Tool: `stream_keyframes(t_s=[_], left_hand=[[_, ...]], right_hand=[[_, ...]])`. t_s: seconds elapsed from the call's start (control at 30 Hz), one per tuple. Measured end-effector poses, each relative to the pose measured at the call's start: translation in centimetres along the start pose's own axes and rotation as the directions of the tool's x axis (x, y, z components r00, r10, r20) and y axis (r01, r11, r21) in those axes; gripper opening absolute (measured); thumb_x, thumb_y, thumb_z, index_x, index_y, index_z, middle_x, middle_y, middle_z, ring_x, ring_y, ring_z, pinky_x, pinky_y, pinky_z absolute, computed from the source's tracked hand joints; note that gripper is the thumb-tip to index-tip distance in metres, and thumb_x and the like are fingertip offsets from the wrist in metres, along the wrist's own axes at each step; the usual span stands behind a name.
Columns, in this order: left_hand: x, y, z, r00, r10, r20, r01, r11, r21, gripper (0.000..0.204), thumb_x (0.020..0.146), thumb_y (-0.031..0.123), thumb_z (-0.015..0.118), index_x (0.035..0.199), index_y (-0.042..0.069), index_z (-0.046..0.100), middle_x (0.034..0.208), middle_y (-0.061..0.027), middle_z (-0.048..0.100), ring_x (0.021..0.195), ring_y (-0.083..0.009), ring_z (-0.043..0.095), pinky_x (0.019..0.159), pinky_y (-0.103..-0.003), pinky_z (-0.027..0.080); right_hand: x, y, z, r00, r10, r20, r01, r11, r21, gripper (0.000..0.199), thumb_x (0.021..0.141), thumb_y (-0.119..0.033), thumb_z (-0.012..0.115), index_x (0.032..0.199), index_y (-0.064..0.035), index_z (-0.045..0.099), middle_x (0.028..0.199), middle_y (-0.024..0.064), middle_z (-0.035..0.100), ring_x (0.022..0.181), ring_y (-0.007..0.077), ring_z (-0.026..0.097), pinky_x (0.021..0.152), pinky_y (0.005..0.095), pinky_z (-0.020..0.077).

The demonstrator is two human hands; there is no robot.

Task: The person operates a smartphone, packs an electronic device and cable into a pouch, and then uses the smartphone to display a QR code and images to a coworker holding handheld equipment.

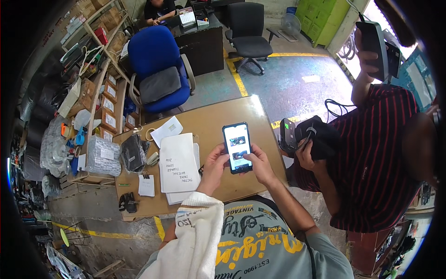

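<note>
Above the near part of a brown desk, a smartphone in a dark case is held upright with its screen lit, showing pictures on a white page. My left hand grips its lower left side, the thumb at the screen's edge. On the lower right side my right hand holds it too, its thumb over the screen. A white towel with a mark on it drapes over my left forearm. Left of my hands lies a stack of white papers with handwriting on the top sheet.
On the desk's left are a small notepad, a tape roll and a black bag. A blue chair stands beyond. At right, a person in a striped shirt holds black devices. Shelves with boxes line the left.
</note>
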State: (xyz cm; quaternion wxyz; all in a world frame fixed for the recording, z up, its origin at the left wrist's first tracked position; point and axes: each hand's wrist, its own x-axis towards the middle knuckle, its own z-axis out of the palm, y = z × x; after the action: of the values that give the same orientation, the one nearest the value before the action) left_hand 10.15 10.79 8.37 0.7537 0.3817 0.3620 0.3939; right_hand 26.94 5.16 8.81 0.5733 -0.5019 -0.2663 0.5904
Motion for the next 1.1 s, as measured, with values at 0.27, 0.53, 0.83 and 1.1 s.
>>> stream_keyframes(t_s=[0.27, 0.53, 0.83, 1.1], left_hand=[[0.6, -0.5, -0.6, 1.0, -0.008, 0.024, 0.008, 1.0, -0.014, 0.043, 0.097, 0.0, 0.05, 0.138, 0.005, 0.06, 0.118, -0.0103, 0.067, 0.098, -0.0162, 0.063, 0.087, -0.028, 0.052], [1.0, -0.3, -0.7, 1.0, -0.014, 0.023, 0.015, 1.0, -0.021, 0.043, 0.097, 0.0, 0.05, 0.138, 0.004, 0.059, 0.118, -0.0109, 0.067, 0.099, -0.0163, 0.063, 0.088, -0.028, 0.053], [1.1, -0.2, -0.9, 0.999, -0.025, 0.024, 0.026, 0.997, -0.069, 0.042, 0.097, -0.001, 0.05, 0.138, 0.003, 0.059, 0.117, -0.0109, 0.066, 0.098, -0.0164, 0.062, 0.089, -0.028, 0.053], [0.9, -0.3, -0.6, 1.0, -0.011, 0.006, 0.01, 0.999, 0.042, 0.041, 0.097, 0.0, 0.052, 0.137, 0.003, 0.06, 0.115, -0.0104, 0.065, 0.098, -0.0159, 0.06, 0.089, -0.028, 0.053]], right_hand=[[0.5, -0.1, 0.1, 1.0, 0.005, 0.0, -0.005, 1.0, 0.011, 0.032, 0.098, -0.006, 0.051, 0.129, -0.0009, 0.059, 0.103, 0.0126, 0.069, 0.072, 0.0166, 0.067, 0.049, 0.0269, 0.058], [1.1, -0.3, 0.1, 0.999, 0.037, 0.001, -0.037, 0.999, 0.038, 0.029, 0.103, -0.014, 0.053, 0.128, -0.0016, 0.06, 0.101, 0.0108, 0.07, 0.07, 0.0145, 0.067, 0.049, 0.0264, 0.0577], [1.1, -0.4, 1.0, 1.0, 0.015, -0.013, -0.015, 1.0, -0.019, 0.029, 0.105, -0.023, 0.054, 0.123, -0.0015, 0.061, 0.098, 0.0092, 0.07, 0.068, 0.012, 0.066, 0.047, 0.0228, 0.0538], [2.1, 0.4, 1.2, 0.998, -0.004, -0.067, -0.005, 0.991, -0.137, 0.033, 0.102, -0.029, 0.061, 0.116, 0.0007, 0.064, 0.087, 0.0073, 0.07, 0.06, 0.0112, 0.063, 0.044, 0.0221, 0.0493]])
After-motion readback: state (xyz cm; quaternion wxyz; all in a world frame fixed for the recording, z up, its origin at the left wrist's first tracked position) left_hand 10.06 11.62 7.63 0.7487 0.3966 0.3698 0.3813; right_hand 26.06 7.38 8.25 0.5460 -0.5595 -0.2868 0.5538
